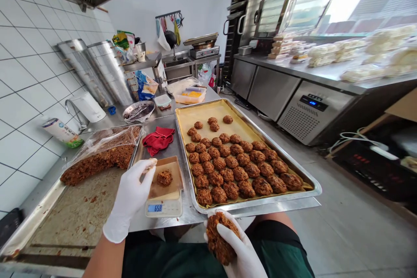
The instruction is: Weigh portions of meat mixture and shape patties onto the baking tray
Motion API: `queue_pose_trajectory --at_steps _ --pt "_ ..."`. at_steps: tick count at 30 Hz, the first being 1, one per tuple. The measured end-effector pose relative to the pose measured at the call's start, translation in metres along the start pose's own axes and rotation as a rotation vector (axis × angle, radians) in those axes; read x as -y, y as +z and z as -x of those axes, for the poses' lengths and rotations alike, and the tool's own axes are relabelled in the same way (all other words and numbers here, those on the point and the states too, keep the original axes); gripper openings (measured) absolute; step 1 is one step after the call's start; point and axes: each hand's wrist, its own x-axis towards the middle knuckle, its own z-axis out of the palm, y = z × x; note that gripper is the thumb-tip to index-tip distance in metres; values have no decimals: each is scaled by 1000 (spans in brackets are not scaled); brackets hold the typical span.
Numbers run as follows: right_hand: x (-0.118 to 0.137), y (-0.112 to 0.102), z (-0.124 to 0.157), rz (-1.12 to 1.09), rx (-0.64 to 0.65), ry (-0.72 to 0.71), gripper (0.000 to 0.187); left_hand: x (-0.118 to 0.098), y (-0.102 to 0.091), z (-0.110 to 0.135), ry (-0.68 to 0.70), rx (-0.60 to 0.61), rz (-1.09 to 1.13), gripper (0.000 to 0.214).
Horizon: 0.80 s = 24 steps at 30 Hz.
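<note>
My left hand (132, 195), in a white glove, hovers at the left edge of a small digital scale (164, 205) that reads 65.8, its fingers pinched on a small bit of dough. A lump of brown dough (164, 177) lies on the paper on the scale. My right hand (237, 247), also gloved, is closed round a larger lump of the same brown dough (219, 236) below the table edge. To the right sits a baking tray (289, 160) lined with yellow paper and holding several rows of shaped dough pieces (228, 167).
A big tray (74, 213) at the left holds a slab of brown dough (97, 158) under plastic film. A red cloth (158, 139) lies behind the scale. Containers, a metal bowl (139, 110) and bags stand farther back. Steel counters with fridge units line the right.
</note>
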Motion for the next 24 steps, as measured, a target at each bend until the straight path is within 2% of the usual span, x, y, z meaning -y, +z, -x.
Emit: queue_pose_trajectory --at_steps 4,7,12,17,20,24 --pt "1 -2 0 8 -2 -15 35 8 28 -14 58 298 -194 38" --pt "4 -4 1 12 -24 -34 35 16 46 -20 14 402 -240 43" --pt "6 -10 0 -10 -51 -70 37 28 49 -40 -79 413 -137 24" --pt "4 -17 -4 -20 -29 -59 35 31 37 -62 -218 442 159 22" --pt "3 -18 -5 -29 -44 -42 37 25 35 -59 -288 434 403 27" --pt "4 -18 -6 -40 -87 -57 38 16 36 -37 -368 292 692 32"
